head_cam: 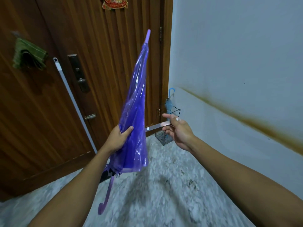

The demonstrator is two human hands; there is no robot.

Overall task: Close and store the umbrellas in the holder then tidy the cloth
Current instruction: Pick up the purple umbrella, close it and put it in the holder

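Note:
A folded purple umbrella [136, 102] points tip-up in front of the door, its hooked handle hanging low over the floor. My left hand [118, 138] grips its gathered canopy near the lower end. My right hand [177, 130] pinches the umbrella's closing strap [155, 126], pulled out taut to the right, a white snap showing on it. A black wire umbrella holder [165, 133] stands in the corner by the wall, with a blue umbrella [169, 104] upright in it. A green cloth [29, 54] hangs on the door at the upper left.
A long white-handled mop or broom [73, 102] leans against the brown wooden door [101, 66]. The white wall [237, 63] on the right bears a brown stain streak. The speckled grey floor [164, 185] carries some dirt marks.

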